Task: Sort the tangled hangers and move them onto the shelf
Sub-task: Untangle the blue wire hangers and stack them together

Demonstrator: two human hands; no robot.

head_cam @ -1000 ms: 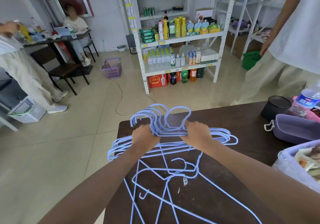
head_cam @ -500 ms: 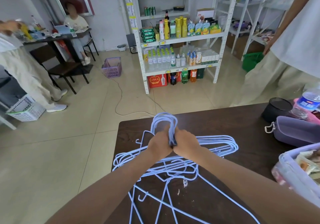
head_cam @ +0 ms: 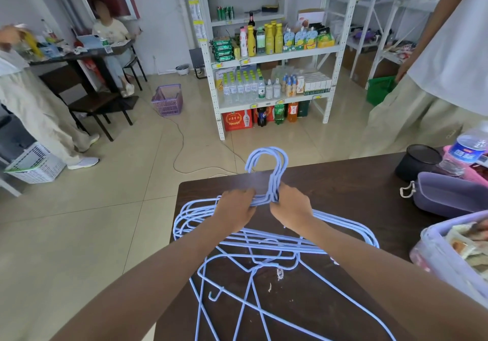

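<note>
A bundle of several light-blue wire hangers [head_cam: 267,171] is stacked with its hooks lined up over the far edge of a dark wooden table [head_cam: 340,182]. My left hand [head_cam: 236,208] grips the bundle's left shoulder just below the neck. My right hand [head_cam: 291,208] grips it on the right side of the neck. Under my forearms lie more loose blue hangers [head_cam: 245,285], crossed over one another on the tabletop. A white shelf [head_cam: 272,55] stocked with bottles and packets stands across the floor beyond the table.
On the table's right stand a black cup [head_cam: 418,161], a purple pouch [head_cam: 454,195], a water bottle [head_cam: 468,149] and a plastic bin [head_cam: 449,251]. One person [head_cam: 443,71] stands at the right, another [head_cam: 34,100] at the left. A purple basket [head_cam: 169,100] and cable [head_cam: 182,150] lie on the floor.
My hands came together from apart at the neck of the bundle, and the splayed hooks now sit aligned as one stack, pointing away from me.
</note>
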